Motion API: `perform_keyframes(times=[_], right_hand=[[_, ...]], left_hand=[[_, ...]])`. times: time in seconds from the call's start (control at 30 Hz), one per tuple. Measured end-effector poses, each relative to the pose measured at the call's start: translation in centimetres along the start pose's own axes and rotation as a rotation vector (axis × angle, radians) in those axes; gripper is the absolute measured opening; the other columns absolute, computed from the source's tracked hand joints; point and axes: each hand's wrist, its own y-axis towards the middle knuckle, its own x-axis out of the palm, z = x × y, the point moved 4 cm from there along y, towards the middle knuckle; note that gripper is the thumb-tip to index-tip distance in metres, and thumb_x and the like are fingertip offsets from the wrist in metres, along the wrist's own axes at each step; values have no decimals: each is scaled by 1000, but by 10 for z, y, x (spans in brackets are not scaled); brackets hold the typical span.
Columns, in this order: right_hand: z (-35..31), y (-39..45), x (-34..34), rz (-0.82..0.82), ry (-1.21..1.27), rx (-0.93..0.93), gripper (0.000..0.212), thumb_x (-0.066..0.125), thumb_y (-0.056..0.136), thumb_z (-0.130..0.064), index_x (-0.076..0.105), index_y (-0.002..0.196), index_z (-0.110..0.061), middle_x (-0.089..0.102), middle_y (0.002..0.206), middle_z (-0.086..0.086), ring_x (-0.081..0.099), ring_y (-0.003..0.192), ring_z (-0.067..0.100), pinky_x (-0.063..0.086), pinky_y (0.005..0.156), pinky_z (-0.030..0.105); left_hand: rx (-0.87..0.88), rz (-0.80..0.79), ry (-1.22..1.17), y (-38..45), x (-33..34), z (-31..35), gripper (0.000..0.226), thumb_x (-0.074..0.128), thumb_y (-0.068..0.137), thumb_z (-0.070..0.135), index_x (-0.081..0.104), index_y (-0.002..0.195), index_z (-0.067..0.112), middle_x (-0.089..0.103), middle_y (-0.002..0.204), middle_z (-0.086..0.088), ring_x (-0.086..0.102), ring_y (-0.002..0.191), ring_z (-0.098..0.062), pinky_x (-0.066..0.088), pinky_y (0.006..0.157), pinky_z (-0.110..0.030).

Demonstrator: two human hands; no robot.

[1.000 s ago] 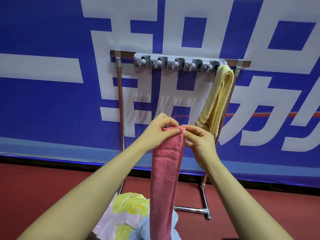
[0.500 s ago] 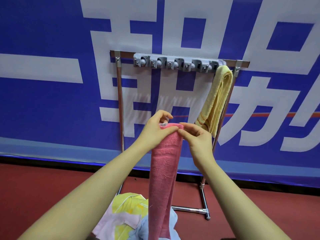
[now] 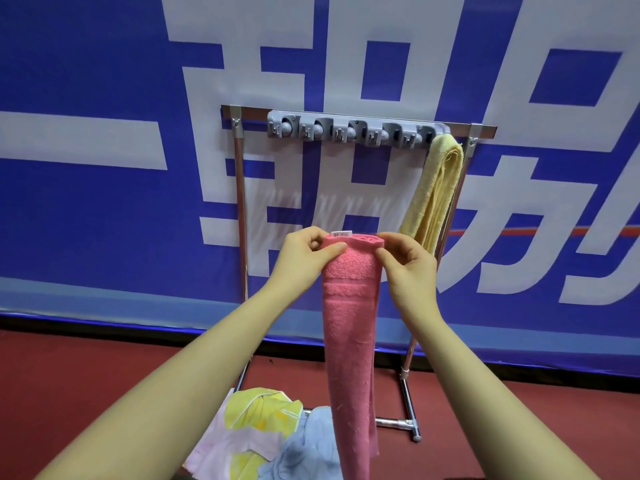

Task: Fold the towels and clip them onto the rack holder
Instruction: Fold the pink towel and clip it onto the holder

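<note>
Your left hand [image 3: 304, 252] pinches the folded pink terry towel [image 3: 349, 327] at its top; your right hand [image 3: 405, 268] pinches the other corner. It hangs before the rack holder [image 3: 353, 129], lower end cut off. A ribbed yellow towel [image 3: 433, 195] is clipped rightmost.

One view only, head-worn, wide-angle. Looks forward and slightly down, square-on to a blue and white banner wall [image 3: 104, 202] that fills the upper frame. Metal rack [image 3: 240, 209] with its grey clip holder [image 3: 346, 128] stands centre, near. Both forearms enter from the bottom corners, close to the lens. Red floor [image 3: 86, 368] and a towel pile [image 3: 263, 434] at the lower edge. Edges bow slightly.
</note>
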Motion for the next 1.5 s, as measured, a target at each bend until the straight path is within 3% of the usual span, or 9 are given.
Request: perform_keyframes(times=[0.37,0.57,0.7,0.83,1.0,1.23,1.37,1.43,1.5], right_hand=[[-3,9,1,-38,-67,24,10,60,90,-7,64,95,-15,66,90,-4,64,88,16,56,82,40],[-9,13,5,50,165,133,10,63,89,-6,64,87,-16,64,84,7,63,73,12,55,62,27],[-16,19,6,108,227,153,6,63,89,-7,61,86,-12,59,73,3,58,53,1,45,46,15],[-11,23,5,185,230,183,2,64,89,-9,62,88,-10,56,66,1,54,47,2,43,42,16],[4,29,-1,281,266,225,3,65,88,-7,62,88,-9,59,69,2,58,58,9,51,49,19],[28,39,-7,328,264,312,20,66,88,-11,64,105,0,64,82,8,62,69,16,53,53,19],[45,34,4,154,325,371,27,54,96,-22,61,115,-4,69,97,13,69,87,22,57,69,25],[53,27,12,40,343,406,27,48,99,-27,56,119,-11,71,92,8,68,85,20,55,81,32],[60,17,20,-45,311,432,21,42,101,-30,54,109,-15,72,76,-1,63,75,15,48,79,32]], left_hand=[[8,29,-119,1,-2,4,9,68,84,16,66,93,14,69,85,-1,66,81,-12,56,74,-25],[-244,-165,-197,-10,-3,-30,54,71,72,42,54,117,16,73,98,-6,70,89,-17,53,87,-33],[-233,-240,-205,-22,-1,-45,24,66,86,18,59,108,12,72,99,-7,69,89,-12,52,80,-19],[-214,-235,-262,-23,1,-46,18,64,87,9,54,102,9,73,92,-11,69,83,-16,53,79,-27],[-155,-170,-347,-22,4,-40,32,59,89,1,41,102,24,72,75,-6,65,66,-12,52,67,-27],[-29,-78,-213,-5,1,-11,25,62,85,-2,65,83,22,68,79,1,63,79,-10,51,76,-24],[-24,-2,-175,6,-2,-2,30,57,85,-8,70,77,17,69,79,10,63,77,5,50,75,-13],[-30,45,-188,12,-5,1,26,56,86,-7,72,82,13,69,82,8,63,73,8,50,72,-11],[-34,79,-213,17,-7,4,22,56,87,-8,71,91,7,69,85,6,63,72,8,50,72,-13]])
